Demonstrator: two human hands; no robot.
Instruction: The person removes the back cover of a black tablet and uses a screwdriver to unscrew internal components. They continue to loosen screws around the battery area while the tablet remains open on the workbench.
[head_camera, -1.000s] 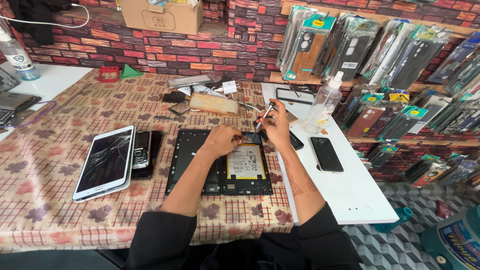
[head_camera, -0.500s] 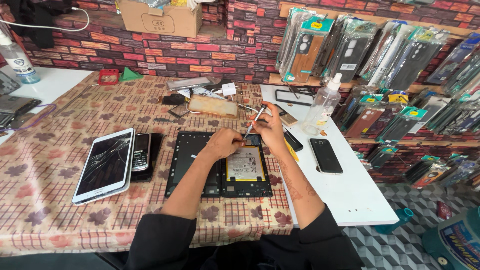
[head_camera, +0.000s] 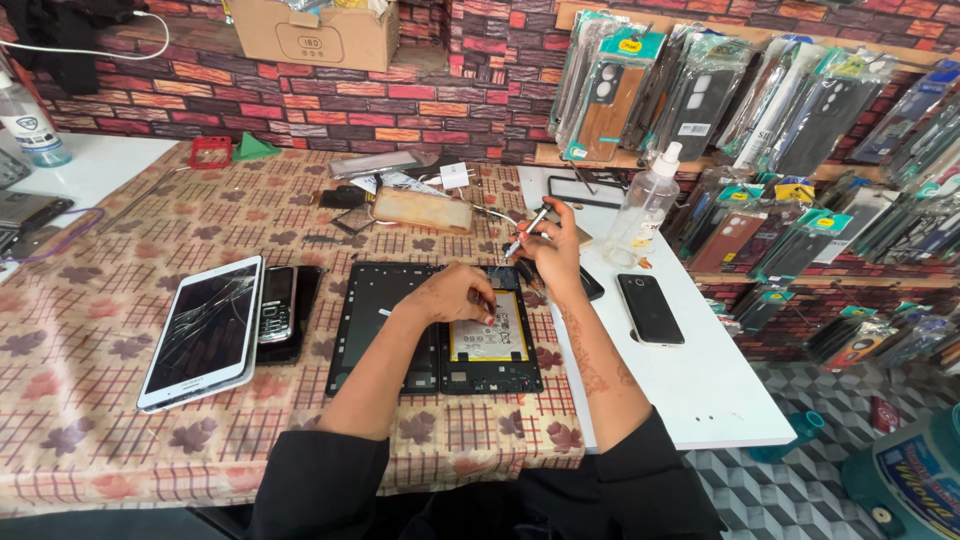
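— Two hands are at work in the head view. What does each one have?

— The right hand (head_camera: 548, 250) is raised over the far end of the opened black tablet with the pale yellow battery (head_camera: 487, 338). Its grip is closed around a thin metal hand tool (head_camera: 527, 230), whose tip points up and away from the board. The left hand (head_camera: 455, 298) lies on the tablet's upper edge with its fingers curled. I cannot tell whether that grip pinches some small part or only presses down.

— Where does the tablet lie?

— It lies flat on the checked, leaf-patterned tabletop (head_camera: 100, 420), right in front of the person. A black rectangular frame panel (head_camera: 380, 325) touches its left side.

— What else is around?

— To the left is a white tablet with a cracked screen (head_camera: 205, 330), and a black keypad phone (head_camera: 277, 305) sits just beside it. On the white tabletop (head_camera: 700, 400) to the right are a black smartphone (head_camera: 650, 308) and a clear plastic spray bottle (head_camera: 645, 205).

— Which step would you say is in hand?

— I'd judge it to be work inside the open tablet, near the top of the battery, with the tool lifted clear for the moment. Bringing the tip back to the board would call for the left hand to hold the tablet steady. It would also call for a fine, careful aim, since the parts there are small.
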